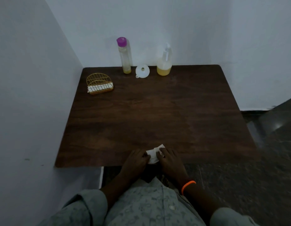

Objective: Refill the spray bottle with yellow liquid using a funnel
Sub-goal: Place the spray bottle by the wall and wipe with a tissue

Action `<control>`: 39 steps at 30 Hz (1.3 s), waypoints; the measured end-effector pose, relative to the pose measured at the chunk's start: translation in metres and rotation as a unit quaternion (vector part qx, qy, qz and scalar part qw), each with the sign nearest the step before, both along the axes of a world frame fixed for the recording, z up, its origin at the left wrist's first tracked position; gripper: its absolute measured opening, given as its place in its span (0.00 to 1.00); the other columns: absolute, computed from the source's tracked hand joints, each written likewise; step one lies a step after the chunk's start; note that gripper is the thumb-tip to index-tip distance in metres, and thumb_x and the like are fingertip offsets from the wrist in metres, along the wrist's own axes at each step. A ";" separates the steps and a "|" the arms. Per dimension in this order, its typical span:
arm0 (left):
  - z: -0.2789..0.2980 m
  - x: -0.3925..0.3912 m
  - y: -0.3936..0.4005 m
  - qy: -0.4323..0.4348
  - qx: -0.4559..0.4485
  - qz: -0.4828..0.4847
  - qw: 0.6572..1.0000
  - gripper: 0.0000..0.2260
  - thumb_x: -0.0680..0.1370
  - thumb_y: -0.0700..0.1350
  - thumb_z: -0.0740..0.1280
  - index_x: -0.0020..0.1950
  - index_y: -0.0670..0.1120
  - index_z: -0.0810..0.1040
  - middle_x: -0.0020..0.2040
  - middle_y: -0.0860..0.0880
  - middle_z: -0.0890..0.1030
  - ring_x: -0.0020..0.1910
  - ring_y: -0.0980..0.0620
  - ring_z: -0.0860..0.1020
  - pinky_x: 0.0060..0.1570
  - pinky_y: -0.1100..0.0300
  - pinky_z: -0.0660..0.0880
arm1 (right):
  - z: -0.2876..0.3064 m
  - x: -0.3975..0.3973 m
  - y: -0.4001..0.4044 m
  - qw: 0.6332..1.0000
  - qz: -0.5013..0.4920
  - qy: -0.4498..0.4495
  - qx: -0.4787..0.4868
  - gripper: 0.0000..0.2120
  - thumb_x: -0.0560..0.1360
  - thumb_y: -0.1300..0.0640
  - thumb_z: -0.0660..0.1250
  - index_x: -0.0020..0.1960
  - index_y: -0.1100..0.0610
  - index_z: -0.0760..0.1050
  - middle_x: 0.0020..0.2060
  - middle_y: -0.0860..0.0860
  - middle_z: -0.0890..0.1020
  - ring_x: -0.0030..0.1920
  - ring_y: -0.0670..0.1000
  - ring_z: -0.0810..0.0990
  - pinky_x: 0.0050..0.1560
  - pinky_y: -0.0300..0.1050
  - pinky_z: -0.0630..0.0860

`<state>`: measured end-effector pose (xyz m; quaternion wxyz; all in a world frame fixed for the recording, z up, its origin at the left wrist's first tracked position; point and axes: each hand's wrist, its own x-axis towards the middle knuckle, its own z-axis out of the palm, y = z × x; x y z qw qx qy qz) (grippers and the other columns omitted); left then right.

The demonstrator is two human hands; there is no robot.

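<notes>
Pinching a small white folded tissue (153,154) at the near table edge, my left hand (136,160) and right hand (170,160) seemingly both grip it; clear spray bottle (164,61), white plastic funnel (142,71) stand far.

Spray bottle (164,62) upright at table's far edge, yellow liquid low. White funnel (142,71) beside it, lying. Tall purple-capped bottle (124,55) upright, nearly empty.
</notes>
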<state>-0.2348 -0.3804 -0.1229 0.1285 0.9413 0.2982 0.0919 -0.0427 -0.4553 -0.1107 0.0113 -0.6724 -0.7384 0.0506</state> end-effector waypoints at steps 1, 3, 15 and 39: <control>0.001 0.000 0.000 0.000 -0.006 0.001 1.000 0.06 0.74 0.49 0.72 0.46 0.48 0.82 0.43 0.50 0.80 0.41 0.51 0.77 0.41 0.59 0.71 | -0.001 -0.001 -0.001 1.000 0.002 0.002 0.014 0.18 0.69 0.48 0.70 0.54 0.57 0.84 0.52 0.56 0.84 0.48 0.57 0.83 0.51 0.51 0.80; 0.001 -0.003 0.000 0.003 -0.016 -0.005 1.000 0.07 0.75 0.50 0.70 0.45 0.48 0.83 0.42 0.50 0.80 0.41 0.51 0.77 0.40 0.58 0.72 | -0.001 -0.004 -0.007 0.999 0.007 0.011 0.033 0.18 0.72 0.49 0.62 0.54 0.57 0.83 0.50 0.56 0.84 0.47 0.57 0.82 0.51 0.51 0.77; -0.005 -0.023 -0.014 0.007 -0.010 -0.036 0.999 0.04 0.72 0.42 0.66 0.45 0.48 0.77 0.43 0.50 0.78 0.39 0.52 0.75 0.41 0.61 0.62 | -0.005 -0.004 -0.035 0.995 0.022 0.093 -0.004 0.09 0.67 0.48 0.63 0.38 0.50 0.80 0.40 0.49 0.81 0.43 0.54 0.80 0.47 0.48 0.62; 0.065 0.224 0.100 -0.137 -0.488 0.064 0.860 0.10 0.75 0.44 0.74 0.55 0.51 0.82 0.51 0.50 0.84 0.48 0.50 0.84 0.46 0.48 0.83 | 0.087 0.186 -0.002 0.673 -0.489 0.555 0.024 0.05 0.74 0.67 0.72 0.46 0.61 0.86 0.41 0.60 0.87 0.39 0.55 0.84 0.34 0.44 0.79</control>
